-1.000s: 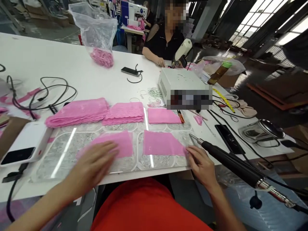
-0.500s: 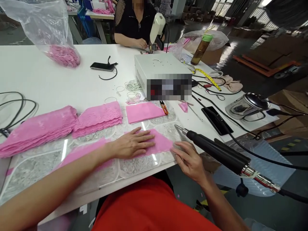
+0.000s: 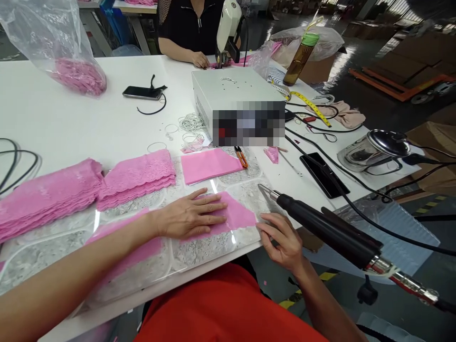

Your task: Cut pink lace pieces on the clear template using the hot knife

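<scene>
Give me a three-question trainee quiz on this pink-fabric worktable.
1. True or false: the left hand lies flat on the loose pink fabric piece.
2. What lies at the right edge of the folded pink fabric sheet? A) small orange-handled snips B) a yellow tape measure C) a glass lid
3. Fill in: the tall brown bottle has a ___ cap.
Key: 1 true; 2 A; 3 green.

L hand [image 3: 190, 216] flat, palm down; R hand [image 3: 281, 240] half-curled, loose.
</scene>
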Motion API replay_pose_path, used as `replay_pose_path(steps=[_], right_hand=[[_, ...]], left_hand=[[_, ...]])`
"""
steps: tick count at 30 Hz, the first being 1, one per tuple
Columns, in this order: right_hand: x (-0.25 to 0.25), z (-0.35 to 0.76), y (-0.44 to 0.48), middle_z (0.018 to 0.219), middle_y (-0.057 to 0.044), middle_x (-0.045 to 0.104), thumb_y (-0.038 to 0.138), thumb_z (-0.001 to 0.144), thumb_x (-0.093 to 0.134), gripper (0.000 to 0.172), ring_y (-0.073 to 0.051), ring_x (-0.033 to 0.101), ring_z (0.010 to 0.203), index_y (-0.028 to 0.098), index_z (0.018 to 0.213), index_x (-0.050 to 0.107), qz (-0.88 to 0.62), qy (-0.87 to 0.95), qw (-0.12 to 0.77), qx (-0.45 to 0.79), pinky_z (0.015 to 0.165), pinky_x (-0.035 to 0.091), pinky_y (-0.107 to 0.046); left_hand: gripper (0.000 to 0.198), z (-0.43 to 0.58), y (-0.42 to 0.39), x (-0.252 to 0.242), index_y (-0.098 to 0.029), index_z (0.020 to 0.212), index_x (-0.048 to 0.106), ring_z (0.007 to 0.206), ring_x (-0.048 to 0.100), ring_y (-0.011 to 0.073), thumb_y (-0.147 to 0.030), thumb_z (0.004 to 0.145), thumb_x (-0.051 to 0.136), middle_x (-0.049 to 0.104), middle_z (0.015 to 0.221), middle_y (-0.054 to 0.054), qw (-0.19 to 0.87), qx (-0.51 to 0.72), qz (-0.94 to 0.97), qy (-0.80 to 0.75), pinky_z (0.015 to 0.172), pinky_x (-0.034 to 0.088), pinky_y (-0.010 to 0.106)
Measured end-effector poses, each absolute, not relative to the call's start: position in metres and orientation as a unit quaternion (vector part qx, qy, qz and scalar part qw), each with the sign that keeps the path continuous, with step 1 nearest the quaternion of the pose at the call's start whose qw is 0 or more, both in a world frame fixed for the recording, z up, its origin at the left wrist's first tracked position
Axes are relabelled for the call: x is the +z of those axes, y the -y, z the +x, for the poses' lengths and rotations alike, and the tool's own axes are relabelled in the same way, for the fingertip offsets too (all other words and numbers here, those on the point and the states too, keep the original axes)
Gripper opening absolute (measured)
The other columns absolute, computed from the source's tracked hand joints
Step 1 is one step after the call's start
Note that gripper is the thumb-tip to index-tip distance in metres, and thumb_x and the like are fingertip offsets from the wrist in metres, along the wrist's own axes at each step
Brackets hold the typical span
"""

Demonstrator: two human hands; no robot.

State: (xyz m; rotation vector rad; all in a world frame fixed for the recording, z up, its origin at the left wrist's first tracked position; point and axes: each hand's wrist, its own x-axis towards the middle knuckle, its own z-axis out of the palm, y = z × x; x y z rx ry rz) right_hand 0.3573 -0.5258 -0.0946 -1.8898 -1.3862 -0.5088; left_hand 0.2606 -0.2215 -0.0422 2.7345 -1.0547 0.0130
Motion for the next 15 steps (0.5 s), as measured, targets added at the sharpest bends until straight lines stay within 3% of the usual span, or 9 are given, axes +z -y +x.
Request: replay_pose_path(steps=[9, 13, 15], right_hand=[[-0.095, 0.355, 0.527, 0.109, -0.01, 0.069, 0.007, 0.081, 0.061, 0.036, -0.023, 0.067, 0.1, 0.023, 0.112, 0.067, -0.752, 0.503, 0.375, -0.203, 0.085, 0.06, -0.039], [-0.104, 0.351, 0.538, 0.102, -0.009, 0.073, 0.016, 0.085, 0.061, 0.027, -0.022, 0.071, 0.088, 0.023, 0.11, 0.067, -0.79, 0.353, 0.458, -0.203, 0.069, 0.061, -0.031], [-0.11, 0.35, 0.543, 0.106, -0.01, 0.072, 0.024, 0.087, 0.061, 0.038, -0.024, 0.071, 0.091, 0.022, 0.125, 0.06, -0.795, 0.268, 0.519, -0.162, 0.074, 0.062, -0.036]], left_hand=[[0.044, 0.277, 0.23, -0.044, -0.029, 0.146, 0.043, 0.147, 0.027, 0.0233, -0.038, 0.103, 0.039, 0.037, 0.155, 0.003, 0.127, -0.03, 0.919, 0.371, 0.124, 0.006, 0.048], [0.045, 0.277, 0.23, -0.045, -0.032, 0.147, 0.041, 0.149, 0.024, 0.0223, -0.038, 0.103, 0.037, 0.033, 0.157, 0.001, 0.131, -0.056, 0.922, 0.36, 0.124, 0.005, 0.048], [0.045, 0.276, 0.231, -0.045, -0.033, 0.147, 0.04, 0.149, 0.023, 0.0221, -0.038, 0.103, 0.038, 0.032, 0.157, 0.001, 0.134, -0.067, 0.923, 0.354, 0.124, 0.005, 0.048]])
